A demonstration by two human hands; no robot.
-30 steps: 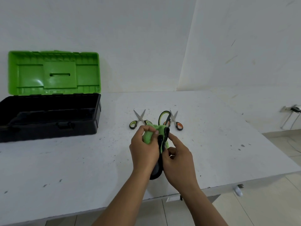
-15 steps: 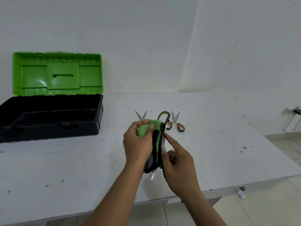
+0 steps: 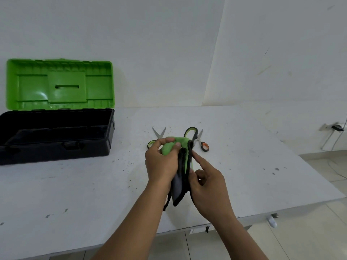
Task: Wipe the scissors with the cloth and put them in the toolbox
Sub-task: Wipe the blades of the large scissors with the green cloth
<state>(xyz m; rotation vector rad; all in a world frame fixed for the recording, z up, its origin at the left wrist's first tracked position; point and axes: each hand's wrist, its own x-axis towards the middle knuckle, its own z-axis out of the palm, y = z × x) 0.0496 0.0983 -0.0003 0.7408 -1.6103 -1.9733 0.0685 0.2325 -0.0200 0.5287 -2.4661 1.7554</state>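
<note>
My left hand (image 3: 161,165) grips a green and black cloth (image 3: 181,166) wrapped round the blades of a pair of green-handled scissors (image 3: 191,132). Only one handle loop sticks out above the cloth. My right hand (image 3: 208,182) holds the lower part of the bundle, its index finger stretched along the cloth. Two more pairs lie on the table behind my hands: green-handled scissors (image 3: 159,133) on the left and orange-handled scissors (image 3: 202,142) on the right. The toolbox (image 3: 56,132) stands open at the far left, its green lid upright.
The white table (image 3: 75,184) is speckled with dark marks. Its front edge runs just below my forearms, and the right edge drops to a tiled floor. A wall socket with a cable (image 3: 336,128) sits at the far right.
The blade tip that poked out below the cloth half a second ago is now covered. My hands and the bundle have stayed over the same spot.
</note>
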